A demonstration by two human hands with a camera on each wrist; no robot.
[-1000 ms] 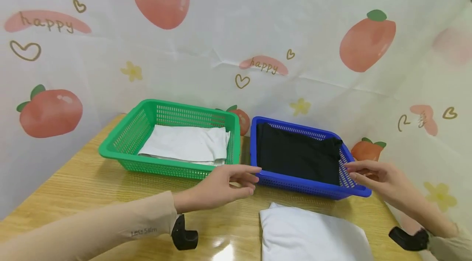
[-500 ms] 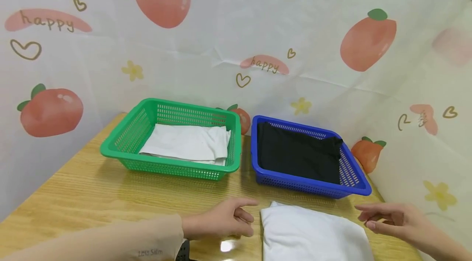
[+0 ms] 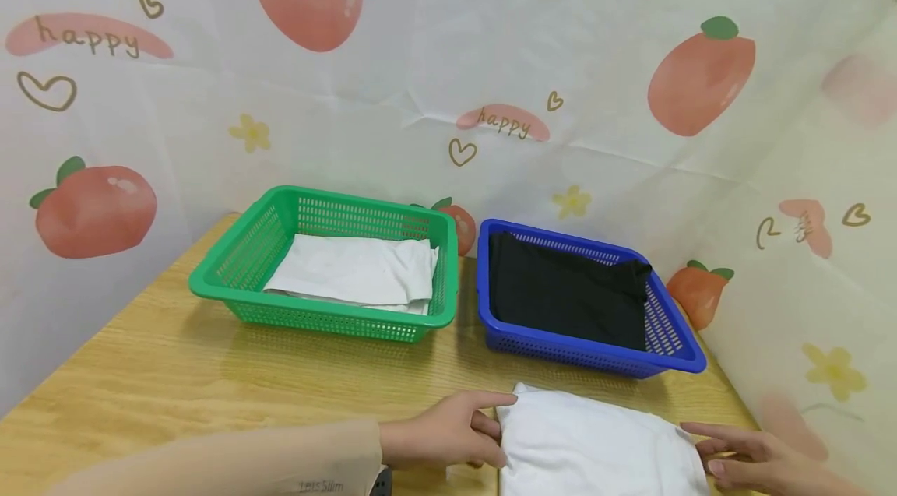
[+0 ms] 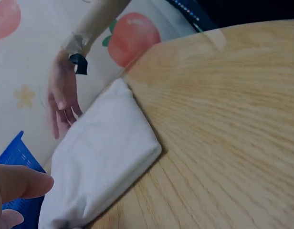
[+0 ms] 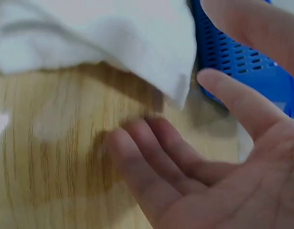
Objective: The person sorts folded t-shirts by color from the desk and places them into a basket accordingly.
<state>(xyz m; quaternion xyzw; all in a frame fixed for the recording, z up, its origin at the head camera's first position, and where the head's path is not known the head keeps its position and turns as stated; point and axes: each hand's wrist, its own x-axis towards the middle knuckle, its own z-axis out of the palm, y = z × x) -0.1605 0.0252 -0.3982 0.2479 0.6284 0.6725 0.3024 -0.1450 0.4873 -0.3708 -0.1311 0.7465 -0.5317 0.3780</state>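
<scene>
A folded white cloth (image 3: pixel 596 441), with thick layered folds, lies on the table in front of the blue basket. At its left edge, my left hand (image 3: pixel 448 430) has its index finger touching the far left corner, the other fingers bent loosely beside it. My right hand (image 3: pixel 753 457) is at the cloth's right edge with relaxed fingers. In the right wrist view the fingers (image 5: pixel 137 162) of that hand hover low beside the white cloth (image 5: pixel 109 38), gripping nothing. The left wrist view shows the cloth (image 4: pixel 104 143) lying between both hands.
A green basket (image 3: pixel 329 317) holding folded white cloth (image 3: pixel 357 270) stands at the back left of the wooden table (image 3: pixel 175 387). To its right is a blue basket (image 3: pixel 561 348) with folded black cloth (image 3: pixel 568 293). A fruit-printed curtain (image 3: pixel 392 36) hangs behind.
Both hands have come back from the blue basket toward me and lowered to the two sides of the folded white cloth. The baskets and cloths stay in place.
</scene>
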